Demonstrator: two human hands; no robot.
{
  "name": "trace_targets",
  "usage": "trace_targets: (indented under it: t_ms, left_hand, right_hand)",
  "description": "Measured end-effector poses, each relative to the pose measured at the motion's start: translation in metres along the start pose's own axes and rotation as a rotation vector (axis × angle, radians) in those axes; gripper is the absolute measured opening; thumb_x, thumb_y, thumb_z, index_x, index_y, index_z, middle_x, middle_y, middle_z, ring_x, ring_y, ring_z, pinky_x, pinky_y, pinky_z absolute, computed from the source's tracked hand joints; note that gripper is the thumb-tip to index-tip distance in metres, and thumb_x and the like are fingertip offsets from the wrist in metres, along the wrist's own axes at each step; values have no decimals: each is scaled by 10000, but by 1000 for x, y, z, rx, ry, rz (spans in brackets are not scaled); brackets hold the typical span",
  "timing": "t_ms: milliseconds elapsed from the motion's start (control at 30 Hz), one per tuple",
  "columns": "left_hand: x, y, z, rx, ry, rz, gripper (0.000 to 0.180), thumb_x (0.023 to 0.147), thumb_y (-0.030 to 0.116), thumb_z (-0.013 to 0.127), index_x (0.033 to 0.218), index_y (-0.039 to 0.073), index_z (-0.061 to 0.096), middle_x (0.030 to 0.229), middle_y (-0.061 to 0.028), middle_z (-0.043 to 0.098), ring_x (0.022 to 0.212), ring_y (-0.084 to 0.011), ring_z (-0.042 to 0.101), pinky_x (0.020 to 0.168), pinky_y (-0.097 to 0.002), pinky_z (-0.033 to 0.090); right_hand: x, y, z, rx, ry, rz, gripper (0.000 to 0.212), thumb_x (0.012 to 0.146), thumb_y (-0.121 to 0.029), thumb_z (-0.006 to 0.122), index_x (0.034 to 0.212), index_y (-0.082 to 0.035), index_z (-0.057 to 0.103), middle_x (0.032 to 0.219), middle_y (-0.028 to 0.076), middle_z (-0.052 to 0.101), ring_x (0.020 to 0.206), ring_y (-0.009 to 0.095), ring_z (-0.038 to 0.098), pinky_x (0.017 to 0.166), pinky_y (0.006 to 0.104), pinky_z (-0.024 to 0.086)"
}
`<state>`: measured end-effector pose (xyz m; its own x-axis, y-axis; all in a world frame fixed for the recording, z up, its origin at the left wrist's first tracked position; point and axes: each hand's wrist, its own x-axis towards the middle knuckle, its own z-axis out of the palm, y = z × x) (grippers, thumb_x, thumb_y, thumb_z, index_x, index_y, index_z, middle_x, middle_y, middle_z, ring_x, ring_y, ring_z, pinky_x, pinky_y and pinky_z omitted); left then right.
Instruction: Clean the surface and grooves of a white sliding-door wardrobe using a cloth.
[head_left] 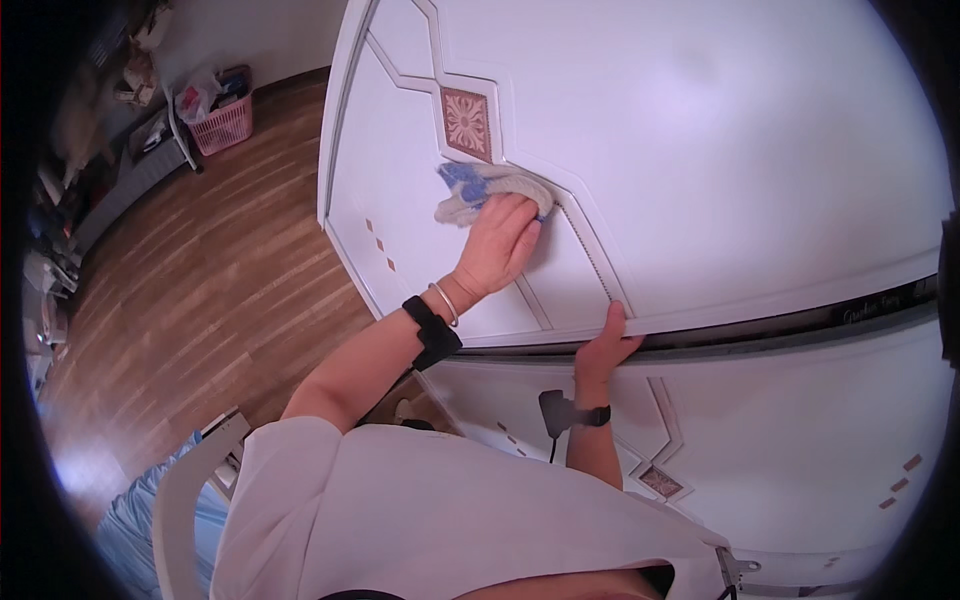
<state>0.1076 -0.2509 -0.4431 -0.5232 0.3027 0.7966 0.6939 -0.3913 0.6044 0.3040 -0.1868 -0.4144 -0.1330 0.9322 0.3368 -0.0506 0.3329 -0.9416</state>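
Observation:
My left hand [498, 245] presses a bunched grey-and-blue cloth [465, 195] against a large white panel [700, 190]. The cloth lies just below a brown diamond ornament [467, 122], beside a raised moulding [590, 235]. My right hand [605, 350] grips the panel's near edge, with its thumb on the face and its other fingers mostly hidden. A dark strip [760, 333] runs along that edge. Nearer to me is a second white panel [780, 420] with a similar small diamond ornament [660, 482].
Wooden floor [215, 250] stretches along the left. A pink basket [222, 126] holding bags stands by the far wall, next to a low dark stand [150, 165]. Close to my left side are a pale curved chair frame [178, 500] and blue fabric [140, 530].

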Motion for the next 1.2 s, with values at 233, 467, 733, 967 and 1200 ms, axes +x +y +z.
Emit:
trace_targets:
  t_ms: [233,467,733,967,1200]
  left_hand:
    - [2,-26,-10,53,120,-163,233,913,92,545,1108,-37,553,1116,-248,551,1052,-435,509,944,-454,409]
    - [-4,-5,-10,-40,-84,-82,261,913,89,555,1138,-42,546,1138,-250,550,1062,-438,511,963,-456,409]
    - [2,-22,-17,41,35,-163,266,915,91,539,1142,-47,552,1142,-248,550,1076,-434,507,965,-451,407]
    - [-5,-29,-16,38,-45,-76,251,895,76,565,1117,-40,549,1099,-224,559,1021,-421,517,921,-450,422]
    - [0,-18,-11,36,-66,-54,245,878,57,579,1101,-40,552,1084,-226,562,990,-426,519,908,-462,422]
  right_hand:
    - [-2,-3,6,-6,61,14,469,898,-172,623,1296,3,448,1237,108,543,1087,207,522,955,335,430]
    - [-2,3,5,45,128,47,454,890,-166,629,1281,-1,468,1220,98,547,1055,212,537,924,344,457]
    - [-2,-1,9,54,120,21,473,892,-163,623,1302,4,457,1236,112,541,1082,220,534,936,350,457]
    - [0,3,10,100,157,5,474,883,-150,631,1297,2,459,1244,122,536,1083,229,537,951,362,455]
    - [0,8,7,126,159,19,486,874,-146,646,1294,-10,443,1246,119,528,1102,225,523,961,371,451]
